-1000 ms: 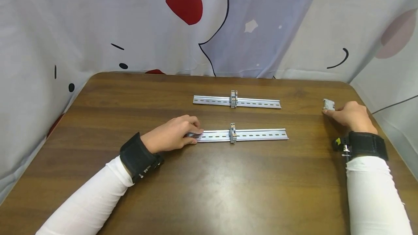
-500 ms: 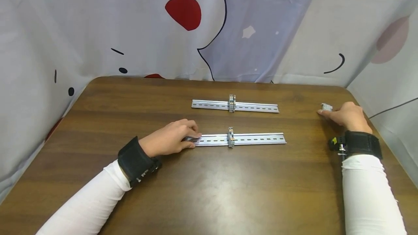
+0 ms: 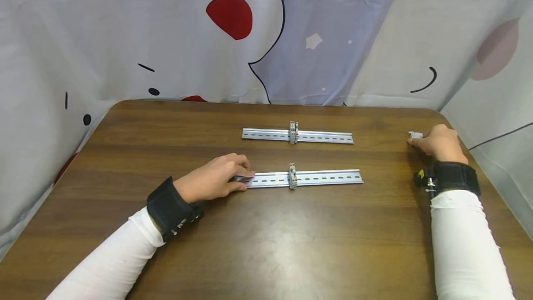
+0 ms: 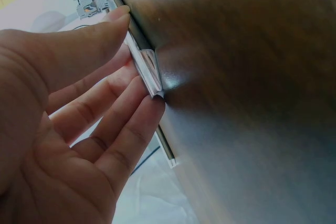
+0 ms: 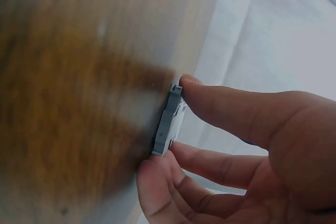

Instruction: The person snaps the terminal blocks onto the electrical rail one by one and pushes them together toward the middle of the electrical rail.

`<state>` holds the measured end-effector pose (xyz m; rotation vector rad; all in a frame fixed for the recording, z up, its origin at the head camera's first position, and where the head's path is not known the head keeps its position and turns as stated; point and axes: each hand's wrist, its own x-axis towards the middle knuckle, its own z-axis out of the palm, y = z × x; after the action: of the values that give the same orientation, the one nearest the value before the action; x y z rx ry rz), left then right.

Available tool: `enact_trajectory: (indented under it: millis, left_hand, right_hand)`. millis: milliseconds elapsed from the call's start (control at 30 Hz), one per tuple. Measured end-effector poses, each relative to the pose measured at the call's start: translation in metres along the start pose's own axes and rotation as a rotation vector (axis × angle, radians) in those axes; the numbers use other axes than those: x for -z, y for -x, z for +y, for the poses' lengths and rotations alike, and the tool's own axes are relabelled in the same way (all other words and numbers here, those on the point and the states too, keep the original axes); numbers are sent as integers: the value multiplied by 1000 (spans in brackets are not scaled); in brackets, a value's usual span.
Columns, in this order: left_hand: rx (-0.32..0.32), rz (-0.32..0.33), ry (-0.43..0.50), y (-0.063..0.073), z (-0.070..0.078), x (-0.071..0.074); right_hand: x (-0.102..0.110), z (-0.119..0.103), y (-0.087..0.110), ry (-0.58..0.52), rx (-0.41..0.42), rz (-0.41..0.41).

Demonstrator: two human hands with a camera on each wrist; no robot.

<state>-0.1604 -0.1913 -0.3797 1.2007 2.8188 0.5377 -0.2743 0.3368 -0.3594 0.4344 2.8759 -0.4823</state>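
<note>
My left hand (image 3: 214, 177) grips the left end of the nearer slotted metal DIN rail (image 3: 329, 178). In the left wrist view, the thumb lies along one side of the rail (image 4: 149, 72) and the fingers along the other. A grey terminal block (image 3: 293, 176) stands clipped across this rail near its middle. Far to the right, my right hand (image 3: 443, 144) pinches a loose grey terminal block (image 3: 415, 134) close over the table. The right wrist view shows this thin block (image 5: 167, 124) held by its two ends between thumb and fingers.
Behind the nearer rail lies a second DIN rail (image 3: 266, 134), with terminal blocks (image 3: 294, 132) clipped near its middle. A printed cloth (image 3: 316, 68) hangs along the back and sides of the brown wooden table (image 3: 270, 244).
The right hand has shifted slightly left over the loose terminal block, whose flat side now shows less. The left hand keeps its hold on the rail. The head view has shifted a little.
</note>
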Motion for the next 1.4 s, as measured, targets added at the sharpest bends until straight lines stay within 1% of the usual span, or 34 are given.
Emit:
enact_trajectory:
  millis: [333,567,767,1000,1400]
  left_hand:
    - [-8,2,-8,0,0,1]
    - [-26,10,-3,0,1,1]
    - [-31,12,-8,0,1,2]
    - [-28,13,-11,0,0,1]
    - [-18,7,-15,0,0,1]
  right_hand:
    - [-1,1,1,21,56,16]
    - [0,1,3,-15,62,48]
    - [4,-2,8,-27,89,58]
    - [9,-12,16,-23,97,18]
    - [15,-26,27,-16,227,-21]
